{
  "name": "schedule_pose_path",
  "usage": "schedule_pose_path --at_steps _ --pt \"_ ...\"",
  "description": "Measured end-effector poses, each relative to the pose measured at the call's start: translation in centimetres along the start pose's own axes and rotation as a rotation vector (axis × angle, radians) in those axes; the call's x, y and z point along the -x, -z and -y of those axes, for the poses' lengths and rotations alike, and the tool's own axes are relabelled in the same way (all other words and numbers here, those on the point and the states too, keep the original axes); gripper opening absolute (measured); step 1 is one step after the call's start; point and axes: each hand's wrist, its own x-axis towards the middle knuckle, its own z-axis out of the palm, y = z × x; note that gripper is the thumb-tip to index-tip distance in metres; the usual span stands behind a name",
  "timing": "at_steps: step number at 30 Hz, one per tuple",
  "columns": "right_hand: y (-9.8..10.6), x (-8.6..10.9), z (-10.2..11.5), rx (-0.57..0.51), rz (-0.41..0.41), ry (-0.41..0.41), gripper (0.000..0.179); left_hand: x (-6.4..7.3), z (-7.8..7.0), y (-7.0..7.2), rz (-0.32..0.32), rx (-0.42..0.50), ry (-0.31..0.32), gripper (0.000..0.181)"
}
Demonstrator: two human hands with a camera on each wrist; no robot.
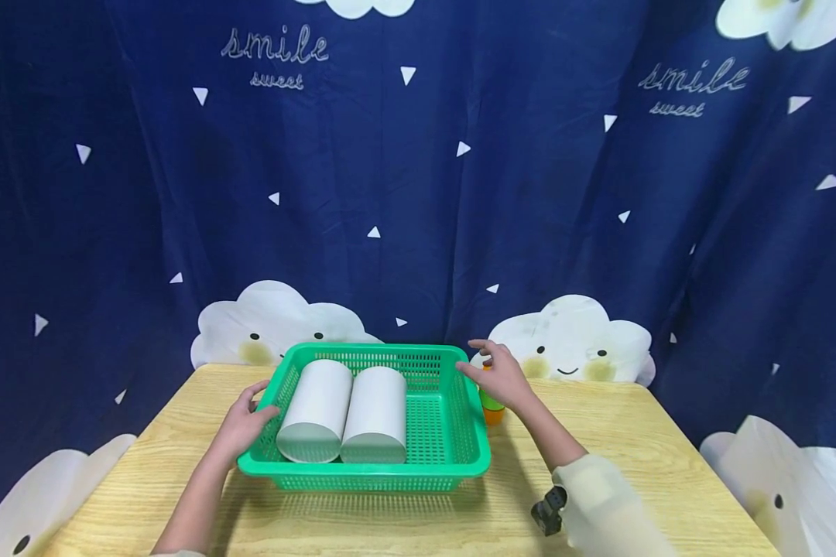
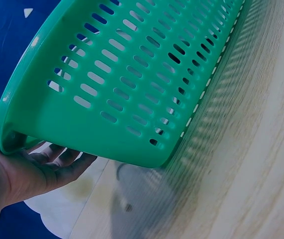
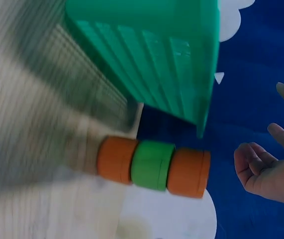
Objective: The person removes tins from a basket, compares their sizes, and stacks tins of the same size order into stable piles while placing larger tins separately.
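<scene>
A green plastic basket (image 1: pixel 362 469) with slotted walls is at the middle of the wooden table. Inside it, two white cylinders (image 1: pixel 318 406) lie side by side, filling its left and middle part. My left hand (image 1: pixel 240 429) grips the basket's left rim, with the thumb over the top and fingers underneath, as the left wrist view shows. At the basket's far right corner, my right hand (image 1: pixel 503 377) hovers with fingers spread and holds nothing. Just below it stands a stack of orange, green and orange blocks (image 3: pixel 152 165), rounded in shape, to the right of the basket.
The wooden table (image 1: pixel 620 456) extends to both sides of the basket. Behind it hangs a dark blue curtain (image 1: pixel 362 170) with white clouds and triangles. A small black device (image 1: pixel 549 510) sits at the right wrist.
</scene>
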Motion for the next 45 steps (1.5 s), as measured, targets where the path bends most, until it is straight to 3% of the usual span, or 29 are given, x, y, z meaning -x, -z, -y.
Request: schedule_pose_path --at_steps 20,30,39,45 --pt "-4.0 0.2 2.0 -0.118 0.028 -0.031 0.052 -0.2 -0.1 0.0 0.000 -0.013 0.003 0.061" --pt "-7.0 0.5 2.6 -0.057 0.118 0.018 0.051 -0.1 -0.1 0.0 -0.002 -0.005 -0.004 0.060" --pt "-8.3 0.9 3.3 -0.070 0.131 -0.014 0.050 -0.1 -0.1 0.0 0.004 -0.008 0.003 0.061" --pt "-9.8 0.7 3.0 -0.064 0.153 -0.082 0.056 -0.1 0.0 0.1 0.007 -0.006 0.004 0.062"
